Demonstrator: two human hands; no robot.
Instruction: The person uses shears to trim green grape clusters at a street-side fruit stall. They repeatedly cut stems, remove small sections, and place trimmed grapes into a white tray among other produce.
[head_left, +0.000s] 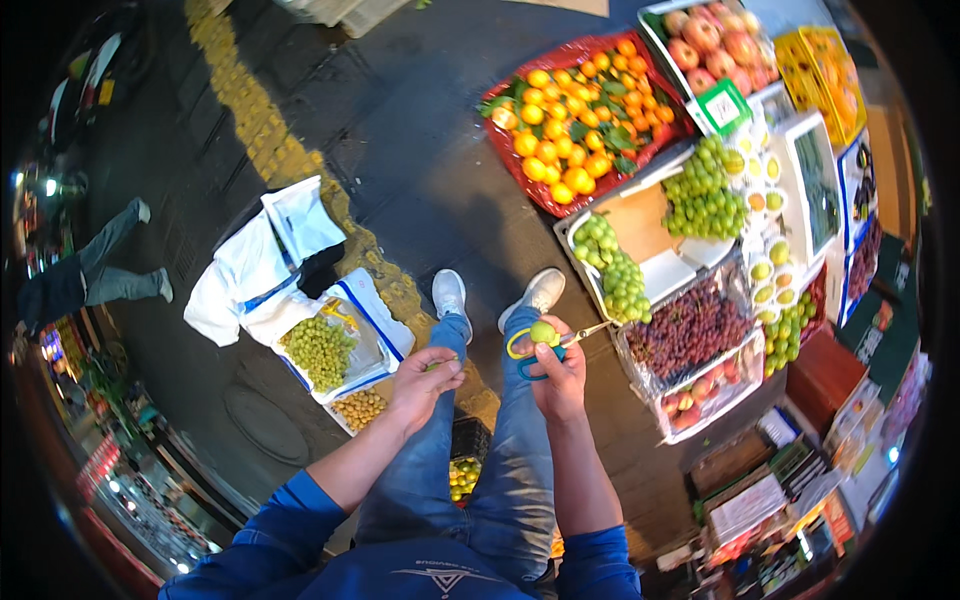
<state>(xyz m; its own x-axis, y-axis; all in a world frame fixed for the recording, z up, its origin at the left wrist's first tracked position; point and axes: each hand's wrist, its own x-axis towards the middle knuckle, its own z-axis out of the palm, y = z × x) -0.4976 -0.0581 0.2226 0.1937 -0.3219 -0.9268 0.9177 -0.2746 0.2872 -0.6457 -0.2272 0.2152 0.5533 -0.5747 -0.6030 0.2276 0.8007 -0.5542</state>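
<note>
My right hand (pixel 564 385) is closed round a pair of scissors (pixel 592 331) with one yellow and one teal finger loop. The blades stick out to the right, toward the fruit boxes. In the same hand, at the fingertips, sits a small round green fruit (pixel 543 331) whose kind I cannot tell. To the left, my left hand (pixel 425 388) is closed in a pinch on a small green piece (pixel 441 366), too small to name. Both hands are held over my legs, apart from each other.
On the right stand a red-lined tray of oranges (pixel 570 115), a box with green grapes (pixel 625 285), red grapes (pixel 688 328) and pomegranates (pixel 715 45). Left are a box of green grapes (pixel 320 352) and a yellow kerb strip (pixel 290 130). A person (pixel 100 270) walks at far left.
</note>
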